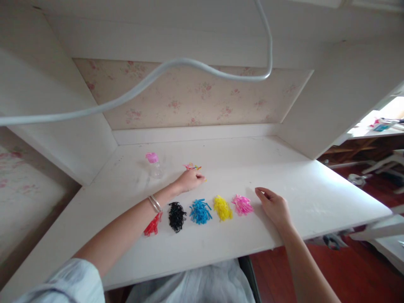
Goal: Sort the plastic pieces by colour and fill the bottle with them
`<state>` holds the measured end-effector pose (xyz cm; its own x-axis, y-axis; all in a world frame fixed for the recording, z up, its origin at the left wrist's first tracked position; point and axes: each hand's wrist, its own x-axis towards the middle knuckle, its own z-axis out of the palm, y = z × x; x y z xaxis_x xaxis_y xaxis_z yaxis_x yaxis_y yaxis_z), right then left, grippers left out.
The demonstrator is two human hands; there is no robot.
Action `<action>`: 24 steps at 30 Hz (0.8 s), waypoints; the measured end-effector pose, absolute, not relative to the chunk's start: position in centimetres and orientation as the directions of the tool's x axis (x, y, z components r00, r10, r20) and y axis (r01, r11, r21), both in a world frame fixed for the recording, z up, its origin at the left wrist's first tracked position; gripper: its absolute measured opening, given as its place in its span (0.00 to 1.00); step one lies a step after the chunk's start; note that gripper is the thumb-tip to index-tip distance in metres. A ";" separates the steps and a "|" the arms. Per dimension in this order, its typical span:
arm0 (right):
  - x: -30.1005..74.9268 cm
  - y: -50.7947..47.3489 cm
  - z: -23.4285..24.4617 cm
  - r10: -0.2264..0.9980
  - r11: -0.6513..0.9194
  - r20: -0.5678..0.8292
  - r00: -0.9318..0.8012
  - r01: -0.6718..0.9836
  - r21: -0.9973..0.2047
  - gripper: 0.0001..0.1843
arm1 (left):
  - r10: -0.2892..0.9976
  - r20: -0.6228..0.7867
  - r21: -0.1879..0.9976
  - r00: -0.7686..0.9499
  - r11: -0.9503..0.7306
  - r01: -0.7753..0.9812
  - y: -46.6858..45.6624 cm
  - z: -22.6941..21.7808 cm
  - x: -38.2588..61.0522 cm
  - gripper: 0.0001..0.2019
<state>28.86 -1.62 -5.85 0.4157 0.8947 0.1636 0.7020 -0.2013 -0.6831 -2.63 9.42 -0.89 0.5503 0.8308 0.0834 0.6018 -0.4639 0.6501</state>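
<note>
Pinching short yellow strip (206, 180) in left hand (189, 181), tangled multicoloured strips (191, 166) just beyond fingers. Holding right hand (275, 207), fingertips together, beside glossy pink strips (242, 205).

1. Five single-colour piles, red (153, 226), black (177, 217), blue (201, 211), yellow (222, 208) and pink (242, 205), are lying along the counter (315, 185) from eight through six to four o'clock.
2. One mixed-colour pile (191, 166) is lying toward eleven.
3. One bottle (155, 170) is resting toward ten.
4. Two hands (190, 180) (275, 207) are showing.
</note>
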 end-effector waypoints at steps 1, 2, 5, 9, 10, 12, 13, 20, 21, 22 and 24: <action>28.9 -1.6 -5.9 0.893 -0.204 0.163 0.419 0.700 -0.684 0.28 | 0.815 0.090 0.652 0.573 -0.483 0.584 8.8 -0.7 -2.0 0.13; 28.9 -1.6 -5.8 0.891 -0.208 0.162 0.425 0.698 -0.685 0.28 | 0.799 0.099 0.653 0.594 -0.502 0.567 8.2 -0.5 -1.4 0.12; 28.8 -1.6 -5.8 0.887 -0.214 0.162 0.432 0.697 -0.684 0.27 | 0.751 0.116 0.650 0.650 -0.552 0.522 6.5 -0.5 0.3 0.12; 28.8 -1.7 -5.7 0.895 -0.213 0.150 0.420 0.698 -0.683 0.26 | 0.705 0.093 0.637 0.704 -0.585 0.502 5.6 -1.2 1.2 0.11; 28.8 -1.7 -5.7 0.895 -0.214 0.147 0.421 0.695 -0.686 0.26 | 0.702 0.087 0.632 0.707 -0.587 0.506 5.6 -1.4 1.2 0.10; 28.8 -1.7 -5.7 0.894 -0.215 0.143 0.425 0.686 -0.696 0.26 | 0.711 0.090 0.624 0.697 -0.586 0.517 5.7 -1.3 0.8 0.10; 28.8 -1.7 -5.7 0.892 -0.215 0.142 0.429 0.680 -0.701 0.26 | 0.722 0.099 0.622 0.685 -0.582 0.524 5.6 -1.0 0.4 0.10; 29.3 -1.3 -5.8 0.893 -0.190 0.127 0.431 0.618 -0.763 0.25 | 0.847 0.196 0.649 0.495 -0.491 0.582 2.9 2.7 -6.5 0.12; 29.4 -1.0 -5.8 0.898 -0.191 0.109 0.427 0.600 -0.777 0.25 | 0.875 0.193 0.665 0.444 -0.449 0.597 2.1 3.1 -8.1 0.12; 29.5 -0.7 -5.7 0.902 -0.196 0.089 0.423 0.584 -0.788 0.25 | 0.899 0.185 0.678 0.396 -0.409 0.611 1.3 3.3 -9.8 0.12; 29.2 0.2 -5.2 0.917 -0.205 0.057 0.395 0.589 -0.782 0.25 | 0.943 0.161 0.703 0.293 -0.317 0.636 -0.6 3.0 -13.4 0.12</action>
